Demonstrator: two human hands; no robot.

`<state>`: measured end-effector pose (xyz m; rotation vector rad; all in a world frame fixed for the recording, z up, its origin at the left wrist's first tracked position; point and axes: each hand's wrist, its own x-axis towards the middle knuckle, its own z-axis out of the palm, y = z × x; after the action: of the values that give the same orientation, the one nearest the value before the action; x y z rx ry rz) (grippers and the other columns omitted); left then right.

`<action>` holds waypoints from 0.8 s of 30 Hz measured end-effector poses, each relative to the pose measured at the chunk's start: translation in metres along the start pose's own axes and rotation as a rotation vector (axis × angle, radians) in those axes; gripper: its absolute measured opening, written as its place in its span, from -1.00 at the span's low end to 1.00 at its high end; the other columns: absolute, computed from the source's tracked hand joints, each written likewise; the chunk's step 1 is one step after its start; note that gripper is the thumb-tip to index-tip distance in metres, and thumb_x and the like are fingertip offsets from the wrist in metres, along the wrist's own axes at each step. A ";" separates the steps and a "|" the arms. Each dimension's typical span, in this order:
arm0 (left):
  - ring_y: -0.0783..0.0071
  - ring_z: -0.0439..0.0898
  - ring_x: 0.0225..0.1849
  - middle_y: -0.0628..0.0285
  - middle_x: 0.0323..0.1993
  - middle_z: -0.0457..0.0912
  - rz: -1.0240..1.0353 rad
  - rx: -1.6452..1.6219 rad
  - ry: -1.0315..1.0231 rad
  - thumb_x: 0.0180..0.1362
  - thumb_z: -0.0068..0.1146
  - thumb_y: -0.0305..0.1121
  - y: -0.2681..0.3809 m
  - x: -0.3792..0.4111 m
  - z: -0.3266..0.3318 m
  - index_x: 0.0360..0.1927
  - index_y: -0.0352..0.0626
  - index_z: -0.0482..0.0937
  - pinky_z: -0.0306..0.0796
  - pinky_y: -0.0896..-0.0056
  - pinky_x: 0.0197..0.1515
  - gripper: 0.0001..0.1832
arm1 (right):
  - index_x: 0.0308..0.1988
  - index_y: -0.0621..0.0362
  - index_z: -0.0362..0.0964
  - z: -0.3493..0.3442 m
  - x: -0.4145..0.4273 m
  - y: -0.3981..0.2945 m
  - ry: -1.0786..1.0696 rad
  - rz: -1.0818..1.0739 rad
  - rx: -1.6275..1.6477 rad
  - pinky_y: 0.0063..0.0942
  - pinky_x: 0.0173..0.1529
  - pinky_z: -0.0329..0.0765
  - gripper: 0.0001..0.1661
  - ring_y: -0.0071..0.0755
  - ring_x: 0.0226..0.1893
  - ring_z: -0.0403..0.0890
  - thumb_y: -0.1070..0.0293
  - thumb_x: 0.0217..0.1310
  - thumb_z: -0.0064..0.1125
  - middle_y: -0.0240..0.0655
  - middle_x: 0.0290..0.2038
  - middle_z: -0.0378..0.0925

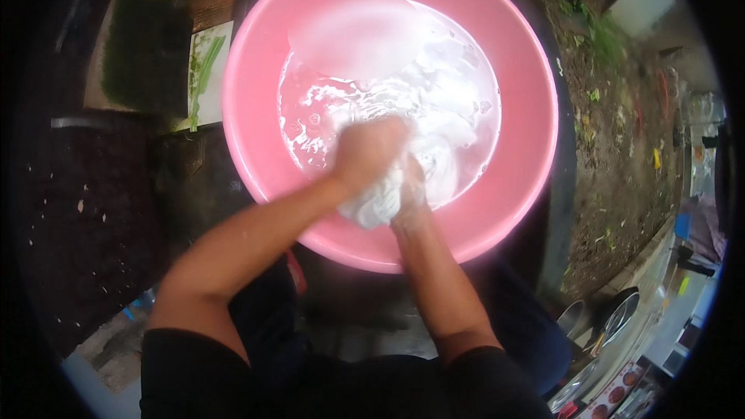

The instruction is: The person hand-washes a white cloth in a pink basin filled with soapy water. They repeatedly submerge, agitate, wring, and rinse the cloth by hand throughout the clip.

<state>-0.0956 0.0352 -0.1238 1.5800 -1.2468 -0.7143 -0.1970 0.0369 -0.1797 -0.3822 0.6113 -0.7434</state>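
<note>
A large round pink plastic basin (527, 99) stands before me, holding soapy water (314, 122) with a few bubbles. My left hand (371, 148), blurred by motion, is closed around a bunched wet white cloth (372, 206) over the near side of the basin. Just to its right, my right hand (412, 186) grips the same cloth, its fingers partly hidden by the fabric. More white fabric (445, 157) lies in the water on the right side. The far part of the basin's inside is blurred.
At the left are a mossy slab (148, 52) and a white board with a green streak (206, 70). Bare soil (623, 169) with scattered leaves and litter runs along the right. Pans and kitchenware (620, 314) sit at the lower right. My knees flank the basin's near side.
</note>
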 end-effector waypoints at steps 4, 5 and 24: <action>0.35 0.57 -0.50 0.14 -0.55 0.58 0.181 -0.100 -0.178 0.11 -0.10 -0.34 -0.003 -0.004 0.005 -0.51 -0.13 0.58 0.43 0.39 -0.42 -0.77 | -0.13 0.14 0.33 -0.056 0.018 0.019 -0.107 0.140 0.226 -0.59 -0.23 0.45 -0.75 -0.53 -0.28 0.45 0.26 0.25 -0.11 -0.34 -0.26 0.42; 0.36 0.57 -0.49 0.14 -0.54 0.59 0.153 -0.077 -0.219 0.12 -0.10 -0.33 -0.007 -0.001 -0.004 -0.50 -0.12 0.58 0.44 0.40 -0.41 -0.77 | -0.17 0.14 0.34 -0.013 0.010 0.009 0.011 0.117 0.141 -0.59 -0.24 0.45 -0.77 -0.53 -0.29 0.45 0.27 0.26 -0.12 -0.35 -0.29 0.41; 0.26 0.48 -0.60 0.19 -0.63 0.45 0.308 0.517 -0.201 0.08 -0.02 -0.34 -0.021 0.016 -0.022 -0.45 -0.15 0.54 0.36 0.32 -0.59 -0.85 | -0.20 0.22 0.33 0.021 -0.006 -0.044 -0.093 0.193 0.272 -0.53 -0.41 0.48 -0.49 -0.44 -0.49 0.47 -0.04 0.28 -0.28 -0.29 -0.40 0.43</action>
<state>-0.0639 0.0275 -0.1336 1.6879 -1.8872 -0.3732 -0.2097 0.0134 -0.1379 -0.1041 0.4449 -0.6098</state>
